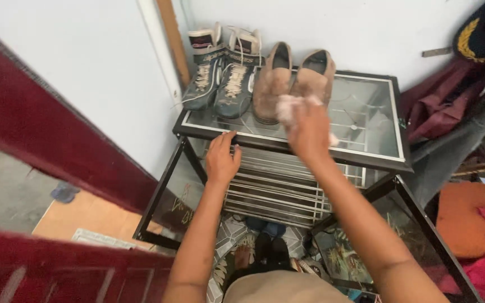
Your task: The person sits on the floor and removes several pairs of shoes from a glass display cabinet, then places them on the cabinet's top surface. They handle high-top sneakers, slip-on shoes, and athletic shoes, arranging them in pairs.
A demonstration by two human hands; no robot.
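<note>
My left hand (222, 157) rests with fingers spread on the front edge of a black metal shoe rack's glass top (366, 120). My right hand (309, 130) is closed on a pale pink cloth (289, 105), pressed against the toe of the right shoe of a brown suede pair (293, 78) standing on the glass. To the left of that pair stands a pair of grey lace-up boots (220, 76) with white laces.
Under the glass is a slatted metal shelf (276, 188). A dark red door (40, 140) stands at the left. Red and orange fabric (475, 224) lies at the right, a maroon garment (436, 106) hangs by the wall. My feet (256, 249) show below.
</note>
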